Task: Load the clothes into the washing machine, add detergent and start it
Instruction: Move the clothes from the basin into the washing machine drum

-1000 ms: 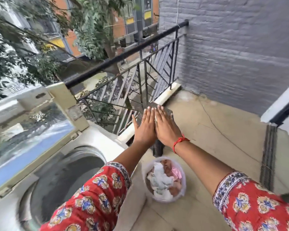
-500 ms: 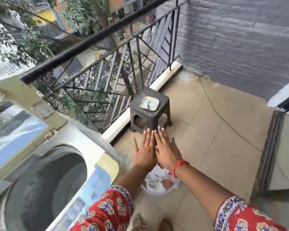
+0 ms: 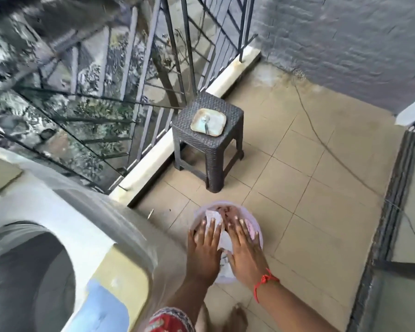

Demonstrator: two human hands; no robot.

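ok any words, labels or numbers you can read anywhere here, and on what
None can be read.
Washer: its blue and yellow panel is too blurred to show any text.
Dish on the stool: no lettering visible.
Basin and clothes: no print visible.

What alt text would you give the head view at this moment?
Both hands, left hand and right hand, reach flat into a white basket of clothes on the tiled balcony floor. The washing machine's open drum lies left; a dark stool holding a small tray stands behind.
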